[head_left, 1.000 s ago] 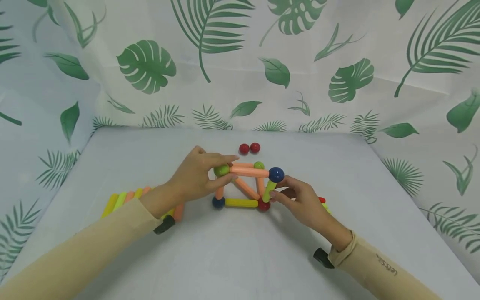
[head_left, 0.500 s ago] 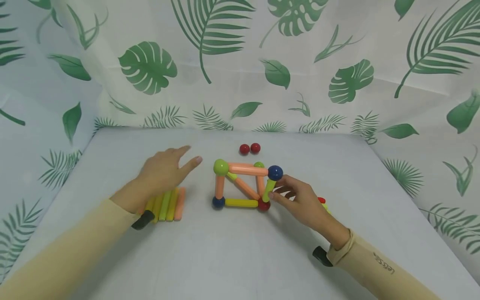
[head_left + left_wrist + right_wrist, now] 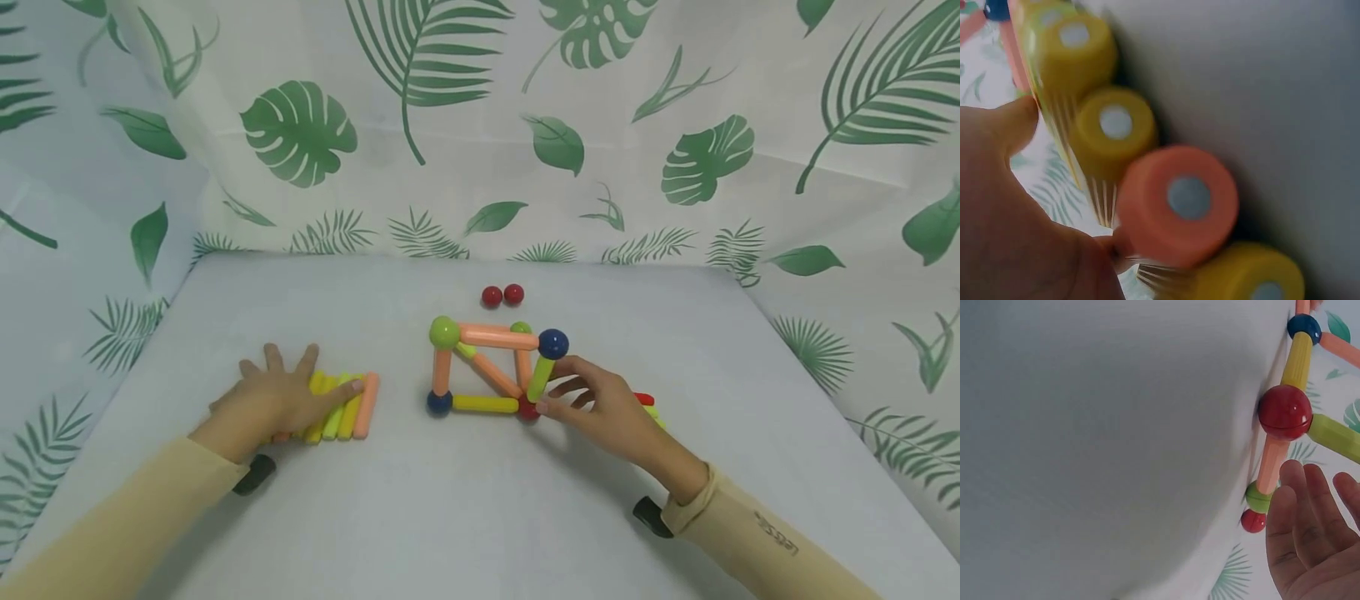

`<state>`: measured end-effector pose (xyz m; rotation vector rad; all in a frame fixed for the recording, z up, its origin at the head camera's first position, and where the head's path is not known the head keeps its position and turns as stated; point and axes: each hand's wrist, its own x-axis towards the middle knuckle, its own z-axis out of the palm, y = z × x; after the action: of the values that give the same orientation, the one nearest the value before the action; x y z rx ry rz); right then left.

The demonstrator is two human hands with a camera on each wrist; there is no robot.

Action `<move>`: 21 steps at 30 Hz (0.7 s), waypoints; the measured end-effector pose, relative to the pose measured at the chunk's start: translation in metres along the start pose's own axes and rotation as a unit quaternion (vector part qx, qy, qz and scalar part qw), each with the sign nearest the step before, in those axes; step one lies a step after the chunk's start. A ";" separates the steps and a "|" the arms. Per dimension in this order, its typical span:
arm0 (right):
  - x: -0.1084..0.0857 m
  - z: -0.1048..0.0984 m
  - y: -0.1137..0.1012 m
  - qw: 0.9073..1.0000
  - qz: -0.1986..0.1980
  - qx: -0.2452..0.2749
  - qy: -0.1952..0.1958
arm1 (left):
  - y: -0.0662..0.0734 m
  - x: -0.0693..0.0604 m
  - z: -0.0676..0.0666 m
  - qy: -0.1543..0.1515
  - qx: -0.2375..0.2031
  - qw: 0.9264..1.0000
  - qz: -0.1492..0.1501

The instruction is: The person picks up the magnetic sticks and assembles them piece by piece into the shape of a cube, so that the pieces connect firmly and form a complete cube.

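Ball-and-stick frame (image 3: 486,405) stands mid-table, joined up: blue ball (image 3: 553,343) top right, red ball (image 3: 529,407) under it, green stick (image 3: 540,379) between them. A slanted stick (image 3: 495,373) crosses behind the front opening.

Right hand (image 3: 600,408) is at that right side, thumb by the red ball, index by the green stick. Wrist view has the other fingers loose and apart; can't tell if thumb and index actually pinch.

Left hand (image 3: 273,404) is off the frame, fingers spread and relaxed over the row of sticks (image 3: 349,417), thumb across the tops. Nothing gripped.

My read: mid-build, at picking the next stick while the right hand steadies. Next move calls for a thumb-and-finger pinch on one stick, lifted clear of its neighbours; they lie side by side, so dragging two is the risk.

Around: two red balls (image 3: 513,294) behind the frame, well apart from it. Red and green pieces (image 3: 643,399) past the right hand, mostly hidden by it. Leaf-print cloth (image 3: 480,150) behind the table (image 3: 480,508).
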<state>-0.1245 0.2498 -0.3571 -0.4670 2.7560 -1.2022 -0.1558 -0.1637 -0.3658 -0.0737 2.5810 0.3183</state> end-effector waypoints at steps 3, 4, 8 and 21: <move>-0.003 -0.001 0.001 1.000 0.007 -0.021 0.019 | 0.005 -0.003 0.005 0.006 0.015 1.000 0.003; -0.004 -0.001 0.002 0.999 0.012 -0.032 0.028 | 0.007 -0.004 0.006 0.010 0.021 1.000 0.004; -0.009 -0.001 0.003 0.995 0.034 -0.076 0.048 | 0.013 -0.006 0.008 0.018 0.034 0.999 0.012; -0.015 0.005 0.002 0.992 -0.003 -0.106 0.066 | 0.023 -0.015 0.016 0.042 0.051 0.997 0.042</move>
<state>-0.1097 0.2527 -0.3622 -0.4292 3.0153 -0.9778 -0.1379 -0.1373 -0.3663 0.0602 2.6834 0.2171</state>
